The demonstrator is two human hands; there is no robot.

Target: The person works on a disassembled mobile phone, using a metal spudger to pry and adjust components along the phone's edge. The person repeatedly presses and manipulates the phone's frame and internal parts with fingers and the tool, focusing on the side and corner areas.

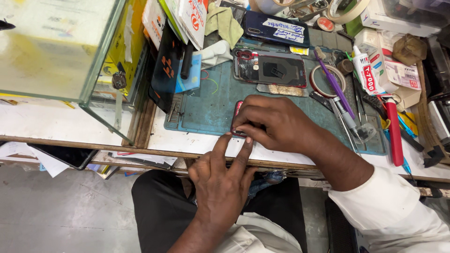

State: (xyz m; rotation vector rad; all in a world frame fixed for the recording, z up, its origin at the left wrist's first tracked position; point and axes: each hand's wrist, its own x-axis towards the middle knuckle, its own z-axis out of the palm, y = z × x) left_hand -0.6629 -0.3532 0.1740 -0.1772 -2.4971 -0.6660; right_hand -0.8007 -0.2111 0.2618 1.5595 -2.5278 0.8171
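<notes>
A red-edged phone (236,117) lies on the teal work mat (211,107), mostly hidden under my right hand (274,124), which covers and grips it from the right. My left hand (222,180) reaches up from below, index and middle fingertips pressing on the phone's near end. An opened phone with a red frame (272,70), its dark insides showing, rests on the mat just beyond my hands.
A glass case (61,51) stands at left. A dark blue phone with a paper label (276,29) lies at the back. Right of my hands are a purple tool (333,84), tweezers, a red-handled tool (394,133), a white glue tube (366,72) and tape rolls (326,82).
</notes>
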